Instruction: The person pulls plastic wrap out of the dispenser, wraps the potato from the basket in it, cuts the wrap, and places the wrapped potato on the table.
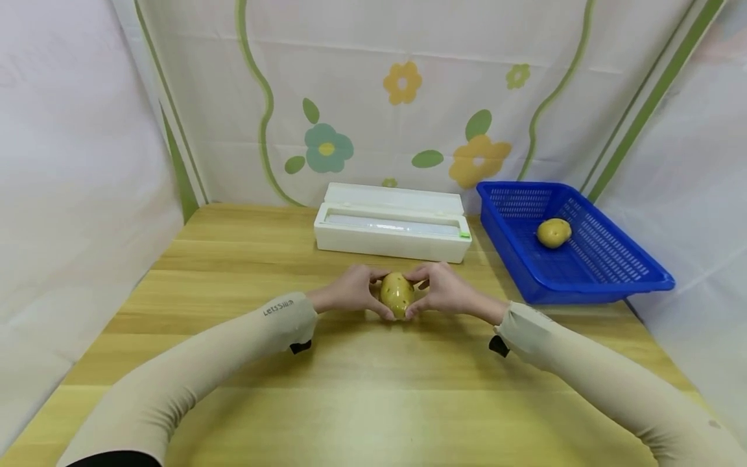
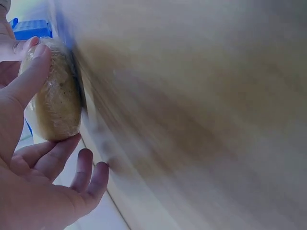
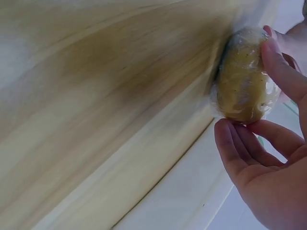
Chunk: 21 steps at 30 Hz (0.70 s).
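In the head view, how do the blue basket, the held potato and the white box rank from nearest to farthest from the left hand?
1. Held potato: touching the left hand.
2. White box: beyond the hand.
3. Blue basket: on the right.

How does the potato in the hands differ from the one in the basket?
The left hand and right hand pinch the held potato; the other potato lies untouched in the basket. In the head view, the held potato looks taller than wide, the other potato wider than tall. Both are yellowish.
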Each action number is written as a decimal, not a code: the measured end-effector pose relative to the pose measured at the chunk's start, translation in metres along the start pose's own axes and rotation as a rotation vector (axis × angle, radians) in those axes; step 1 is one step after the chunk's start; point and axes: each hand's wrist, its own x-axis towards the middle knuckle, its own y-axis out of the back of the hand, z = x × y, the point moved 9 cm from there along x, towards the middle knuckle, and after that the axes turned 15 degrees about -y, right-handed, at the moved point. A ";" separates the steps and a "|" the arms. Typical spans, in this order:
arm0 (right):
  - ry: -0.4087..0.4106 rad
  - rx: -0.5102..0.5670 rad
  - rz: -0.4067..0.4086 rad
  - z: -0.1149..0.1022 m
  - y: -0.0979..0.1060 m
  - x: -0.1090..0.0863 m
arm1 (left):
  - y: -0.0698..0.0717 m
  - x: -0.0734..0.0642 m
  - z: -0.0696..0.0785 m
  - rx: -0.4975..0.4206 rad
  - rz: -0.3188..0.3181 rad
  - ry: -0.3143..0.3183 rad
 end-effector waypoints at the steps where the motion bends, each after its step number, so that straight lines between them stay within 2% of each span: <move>1: 0.009 -0.011 0.005 0.000 0.000 -0.001 | -0.001 -0.001 0.000 0.011 -0.010 -0.001; 7: 0.022 -0.033 0.020 0.004 0.000 -0.009 | -0.006 -0.001 0.009 0.132 -0.074 -0.007; 11: 0.021 -0.050 0.026 0.005 0.001 -0.011 | -0.006 0.000 0.010 0.172 -0.060 0.000; 17: 0.043 -0.049 0.028 -0.002 0.000 -0.008 | -0.001 0.004 0.008 0.099 0.006 -0.045; 21: 0.035 -0.018 0.034 -0.005 -0.001 -0.004 | 0.004 0.004 0.007 0.071 0.025 -0.063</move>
